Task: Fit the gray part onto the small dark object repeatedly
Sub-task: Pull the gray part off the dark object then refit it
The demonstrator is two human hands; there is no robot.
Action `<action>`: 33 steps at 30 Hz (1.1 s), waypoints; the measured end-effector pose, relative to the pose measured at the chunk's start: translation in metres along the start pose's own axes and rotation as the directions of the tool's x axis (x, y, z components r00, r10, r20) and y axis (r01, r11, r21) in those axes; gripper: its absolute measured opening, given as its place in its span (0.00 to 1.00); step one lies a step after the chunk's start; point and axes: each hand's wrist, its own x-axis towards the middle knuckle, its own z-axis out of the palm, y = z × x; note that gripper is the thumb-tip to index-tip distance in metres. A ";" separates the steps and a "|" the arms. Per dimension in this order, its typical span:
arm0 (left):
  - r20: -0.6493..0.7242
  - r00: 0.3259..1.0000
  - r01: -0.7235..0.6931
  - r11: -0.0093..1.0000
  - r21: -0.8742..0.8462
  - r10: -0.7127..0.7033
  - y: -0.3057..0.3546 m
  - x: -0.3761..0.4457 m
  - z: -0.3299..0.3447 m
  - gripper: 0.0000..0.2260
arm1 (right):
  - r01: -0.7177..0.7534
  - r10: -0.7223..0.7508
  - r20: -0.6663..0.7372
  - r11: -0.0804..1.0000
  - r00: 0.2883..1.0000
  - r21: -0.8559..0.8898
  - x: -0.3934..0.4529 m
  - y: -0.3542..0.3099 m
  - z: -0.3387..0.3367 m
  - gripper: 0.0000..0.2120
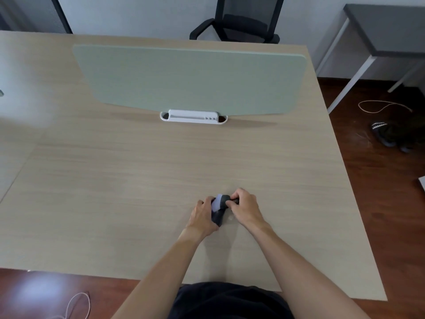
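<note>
Both of my hands meet over the near middle of the wooden table. My left hand grips a gray part, pale lavender-gray on its upper face and darker gray lower down near my palm. My right hand pinches a small dark object with its fingertips, right against the top right of the gray part. The two pieces touch; my fingers hide how they join. Both hands rest low, at or just above the table surface.
A pale green divider panel stands across the table's far half in a white clamp base. A black office chair sits behind it. The table's right edge drops to a dark wood floor with a slipper and a cord.
</note>
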 end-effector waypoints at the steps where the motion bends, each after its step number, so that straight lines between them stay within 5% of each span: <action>1: 0.001 1.000 -0.004 1.000 0.015 0.004 -0.001 0.001 0.000 0.34 | 0.005 -0.006 -0.029 1.000 1.000 -0.022 0.001 0.000 -0.003 0.03; 6: -0.022 1.000 0.004 1.000 0.025 -0.003 -0.006 0.001 0.002 0.29 | 0.034 -0.032 -0.029 0.997 0.999 0.070 0.000 -0.011 -0.007 0.03; 11: -0.028 1.000 -0.012 0.999 -0.045 0.011 -0.014 0.006 -0.005 0.37 | -0.070 0.058 0.097 0.990 0.994 0.125 -0.006 -0.003 0.008 0.05; 14: -0.007 1.000 0.012 0.998 -0.059 -0.012 -0.020 0.007 -0.013 0.37 | -0.089 0.090 -0.011 0.992 0.996 0.084 -0.008 0.012 0.004 0.04; 18: -0.004 1.000 0.001 1.000 -0.026 -0.001 -0.027 0.011 -0.020 0.26 | -0.071 0.079 -0.097 0.994 0.992 0.084 -0.009 0.017 -0.008 0.02; 25: 0.022 0.995 -0.098 0.994 0.051 0.097 -0.023 0.011 -0.018 0.24 | -0.015 -0.002 0.129 0.991 0.992 0.134 -0.016 0.000 0.011 0.05; 33: 0.039 0.989 -0.142 0.988 0.062 0.140 -0.026 0.010 -0.018 0.25 | -0.040 0.043 -0.061 0.998 0.997 0.043 -0.009 0.020 -0.013 0.03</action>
